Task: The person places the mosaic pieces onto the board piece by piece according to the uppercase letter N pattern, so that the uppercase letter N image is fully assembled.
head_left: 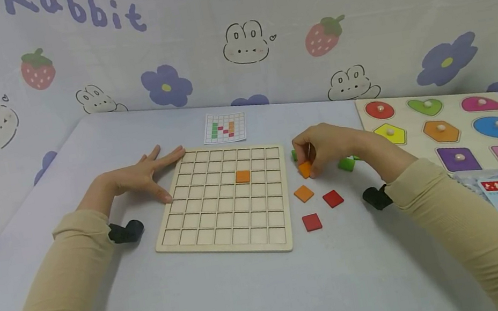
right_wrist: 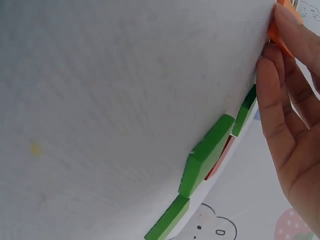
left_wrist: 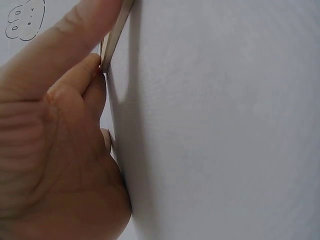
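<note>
One orange square tile (head_left: 305,170) is pinched in the right grip (head_left: 327,143); left of that grip lies the gridded wooden board (head_left: 225,204), touched by the spread left grip (head_left: 139,177). Picking up seems underway; next likely calls for carrying leftward, then squaring tile to board.
</note>
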`<state>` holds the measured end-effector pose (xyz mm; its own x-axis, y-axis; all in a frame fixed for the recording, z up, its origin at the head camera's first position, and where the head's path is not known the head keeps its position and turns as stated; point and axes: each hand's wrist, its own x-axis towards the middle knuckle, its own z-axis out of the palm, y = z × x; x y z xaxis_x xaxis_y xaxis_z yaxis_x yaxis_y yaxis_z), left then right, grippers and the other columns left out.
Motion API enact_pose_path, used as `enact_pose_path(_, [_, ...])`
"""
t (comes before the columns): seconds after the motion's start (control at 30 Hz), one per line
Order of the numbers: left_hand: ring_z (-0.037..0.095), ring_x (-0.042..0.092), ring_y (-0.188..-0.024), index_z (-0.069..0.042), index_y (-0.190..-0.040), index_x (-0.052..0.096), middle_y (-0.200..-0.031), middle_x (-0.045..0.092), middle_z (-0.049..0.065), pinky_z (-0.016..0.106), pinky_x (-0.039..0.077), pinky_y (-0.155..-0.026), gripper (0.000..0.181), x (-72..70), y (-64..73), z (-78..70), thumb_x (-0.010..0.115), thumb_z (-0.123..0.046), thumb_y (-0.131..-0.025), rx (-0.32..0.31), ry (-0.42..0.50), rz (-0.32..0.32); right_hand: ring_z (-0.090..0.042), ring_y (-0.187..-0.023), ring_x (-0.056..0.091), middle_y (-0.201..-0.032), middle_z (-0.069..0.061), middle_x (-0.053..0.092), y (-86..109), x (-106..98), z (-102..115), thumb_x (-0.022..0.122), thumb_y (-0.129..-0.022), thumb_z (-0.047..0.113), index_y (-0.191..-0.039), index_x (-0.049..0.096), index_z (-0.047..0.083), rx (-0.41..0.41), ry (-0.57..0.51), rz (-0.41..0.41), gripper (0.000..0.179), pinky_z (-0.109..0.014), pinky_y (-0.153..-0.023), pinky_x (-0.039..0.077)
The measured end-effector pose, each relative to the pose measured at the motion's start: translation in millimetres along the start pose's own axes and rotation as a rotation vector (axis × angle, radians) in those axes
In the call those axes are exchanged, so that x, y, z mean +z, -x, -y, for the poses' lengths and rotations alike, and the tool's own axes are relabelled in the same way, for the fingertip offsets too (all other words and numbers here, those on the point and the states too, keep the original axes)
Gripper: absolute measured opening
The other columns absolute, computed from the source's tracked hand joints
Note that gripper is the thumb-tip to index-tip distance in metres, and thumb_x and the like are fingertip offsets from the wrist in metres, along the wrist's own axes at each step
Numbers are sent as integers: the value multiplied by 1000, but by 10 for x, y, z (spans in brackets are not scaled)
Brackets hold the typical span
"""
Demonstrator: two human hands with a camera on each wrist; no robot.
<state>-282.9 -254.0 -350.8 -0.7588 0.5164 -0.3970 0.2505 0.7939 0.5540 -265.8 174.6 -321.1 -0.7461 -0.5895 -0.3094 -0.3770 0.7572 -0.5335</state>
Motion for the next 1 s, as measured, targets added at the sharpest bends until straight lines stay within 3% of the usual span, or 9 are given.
enact_pose_path(0.27, [44, -27, -150, -32, -160, 7, -169, -8, -1, 75, -12, -114, 120, -10, -4, 0, 87, -35, -70, 13, -4, 1, -20, -91, 60, -93, -3, 68, 27, -43, 60, 78, -79, 6, -83, 65, 11, -16, 2, -5, 14, -29, -78, 49])
enact_pose_path(0.5, [44, -27, -150, -32, -160, 7, -169, -8, -1, 75, -13, -114, 121, -6, 4, -5, 87, -35, -69, 12, 3, 4, -20, -86, 59, -90, -5, 65, -14, -45, 143, 76, -80, 6, -92, 69, 14, -34, -17, 0, 17, -30, -73, 47])
enact_pose_path(0.73, [44, -27, -150, -32, -160, 7, -169, -8, -2, 75, -13, -114, 120, -2, 5, 1, 87, -34, -70, 8, 8, 0, -19, -86, 62, -91, -6, 65, -85, -45, 281, 74, -82, 7, -100, 73, 18, -62, -20, 6, 22, -31, -78, 47])
enact_pose_path(1.0, [45, -26, -150, -33, -159, 7, -169, -8, -2, 76, -12, -113, 120, 0, -6, 10, 87, -35, -70, 3, -4, -3, -20, -87, 63, -90, -4, 65, -158, -1, 482, 76, -82, 11, -99, 74, 18, -109, -44, 7, 19, -31, -79, 47])
